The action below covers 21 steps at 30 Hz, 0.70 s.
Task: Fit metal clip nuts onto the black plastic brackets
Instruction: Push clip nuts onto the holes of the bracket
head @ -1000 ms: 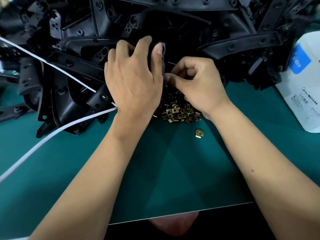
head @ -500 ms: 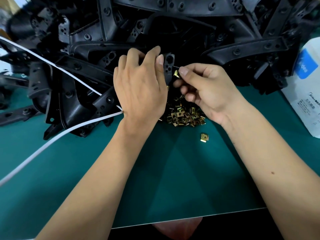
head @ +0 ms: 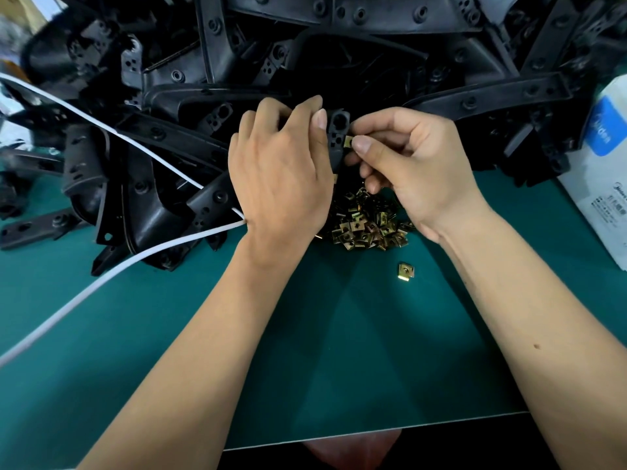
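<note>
Near the green mat's (head: 339, 351) far edge, the left hand (head: 281, 174) is gripping a black bracket (head: 337, 137) while the right hand (head: 414, 164) is pinching a clip nut (head: 348, 142) against it, above the nut pile (head: 368, 225).

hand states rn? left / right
Left hand: closed, gripping the black bracket.
Right hand: closed, pinching a clip nut against the bracket's edge.
</note>
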Available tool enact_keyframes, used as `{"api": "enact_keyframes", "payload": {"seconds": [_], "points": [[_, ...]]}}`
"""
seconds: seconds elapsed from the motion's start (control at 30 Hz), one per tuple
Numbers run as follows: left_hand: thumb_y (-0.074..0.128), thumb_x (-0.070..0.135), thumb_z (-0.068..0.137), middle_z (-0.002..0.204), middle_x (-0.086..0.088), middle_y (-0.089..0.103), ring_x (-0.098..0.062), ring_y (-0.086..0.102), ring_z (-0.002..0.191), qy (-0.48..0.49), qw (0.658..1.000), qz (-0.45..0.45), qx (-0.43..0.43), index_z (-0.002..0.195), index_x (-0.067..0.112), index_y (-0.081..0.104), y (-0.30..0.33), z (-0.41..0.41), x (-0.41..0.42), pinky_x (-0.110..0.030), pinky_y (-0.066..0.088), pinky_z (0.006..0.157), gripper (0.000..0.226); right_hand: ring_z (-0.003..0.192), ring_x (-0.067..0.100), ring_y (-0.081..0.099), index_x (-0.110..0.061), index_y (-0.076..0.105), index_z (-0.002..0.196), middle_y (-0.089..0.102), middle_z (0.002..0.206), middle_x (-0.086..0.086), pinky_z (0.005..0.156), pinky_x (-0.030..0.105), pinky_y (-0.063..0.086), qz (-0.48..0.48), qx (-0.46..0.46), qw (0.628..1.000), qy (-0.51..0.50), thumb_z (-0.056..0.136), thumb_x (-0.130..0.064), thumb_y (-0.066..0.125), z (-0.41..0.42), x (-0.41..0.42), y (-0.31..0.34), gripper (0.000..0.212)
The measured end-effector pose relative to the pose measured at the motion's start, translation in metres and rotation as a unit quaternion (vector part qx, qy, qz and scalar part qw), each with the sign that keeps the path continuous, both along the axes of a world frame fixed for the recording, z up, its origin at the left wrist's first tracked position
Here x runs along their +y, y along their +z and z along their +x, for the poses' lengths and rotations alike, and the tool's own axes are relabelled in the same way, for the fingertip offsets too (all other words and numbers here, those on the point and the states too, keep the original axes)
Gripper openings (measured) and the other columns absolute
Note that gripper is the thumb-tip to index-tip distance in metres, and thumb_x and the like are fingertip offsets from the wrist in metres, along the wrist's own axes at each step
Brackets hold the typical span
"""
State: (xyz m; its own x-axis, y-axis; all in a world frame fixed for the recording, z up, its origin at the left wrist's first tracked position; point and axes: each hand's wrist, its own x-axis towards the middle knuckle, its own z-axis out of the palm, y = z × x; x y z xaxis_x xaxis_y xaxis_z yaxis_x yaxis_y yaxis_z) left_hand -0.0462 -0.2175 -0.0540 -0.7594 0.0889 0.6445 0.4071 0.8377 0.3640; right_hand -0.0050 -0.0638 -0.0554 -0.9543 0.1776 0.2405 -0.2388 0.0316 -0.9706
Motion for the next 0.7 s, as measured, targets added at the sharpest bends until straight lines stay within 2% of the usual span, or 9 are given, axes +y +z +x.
{"api": "enact_keyframes", "payload": {"seconds": [0.17, 0.43, 0.57, 0.7], "points": [[0.033, 0.039, 0.11, 0.108, -0.003, 0.067, -0.024, 0.06, 0.098, -0.013, 1.0, 0.004, -0.002, 0.134, 0.023, 0.069, 0.0006, -0.0002, -0.0011, -0.041, 0.046, 0.084, 0.046, 0.064, 0.017, 0.063, -0.004, 0.076, 0.097, 0.073, 0.077, 0.009, 0.054, 0.025, 0.052, 0.031, 0.012, 0.999, -0.001, 0.094, -0.002, 0.072, -0.0015, 0.0024, -0.0019, 0.006], [0.034, 0.037, 0.11, 0.108, -0.004, 0.067, -0.025, 0.06, 0.095, -0.039, 0.999, 0.0, 0.004, 0.133, 0.021, 0.07, 0.0007, 0.0003, -0.0009, -0.042, 0.046, 0.084, 0.046, 0.06, 0.013, 0.059, -0.007, 0.075, 0.091, 0.07, 0.071, 0.005, 0.05, 0.021, 0.046, -0.021, -0.01, 1.0, 0.019, 0.094, -0.003, 0.071, -0.0042, -0.0005, -0.0058, 0.007], [0.033, 0.041, 0.11, 0.11, -0.003, 0.069, -0.026, 0.061, 0.098, -0.025, 1.0, 0.0, 0.006, 0.134, 0.02, 0.07, 0.0012, -0.0018, -0.0011, -0.042, 0.046, 0.086, 0.048, 0.062, 0.011, 0.056, -0.008, 0.077, 0.09, 0.069, 0.072, 0.005, 0.048, 0.02, 0.044, -0.047, -0.044, 0.997, 0.029, 0.095, -0.008, 0.072, -0.0042, -0.0017, -0.0069, 0.007], [0.032, 0.042, 0.11, 0.112, -0.003, 0.07, -0.026, 0.062, 0.099, -0.007, 1.0, -0.014, 0.005, 0.134, 0.021, 0.07, -0.0002, -0.001, 0.0031, -0.04, 0.044, 0.086, 0.049, 0.058, 0.008, 0.052, -0.011, 0.076, 0.082, 0.064, 0.067, 0.004, 0.045, 0.018, 0.039, -0.046, -0.04, 0.998, 0.028, 0.095, -0.009, 0.073, -0.0044, -0.0043, -0.0063, 0.013]]}}
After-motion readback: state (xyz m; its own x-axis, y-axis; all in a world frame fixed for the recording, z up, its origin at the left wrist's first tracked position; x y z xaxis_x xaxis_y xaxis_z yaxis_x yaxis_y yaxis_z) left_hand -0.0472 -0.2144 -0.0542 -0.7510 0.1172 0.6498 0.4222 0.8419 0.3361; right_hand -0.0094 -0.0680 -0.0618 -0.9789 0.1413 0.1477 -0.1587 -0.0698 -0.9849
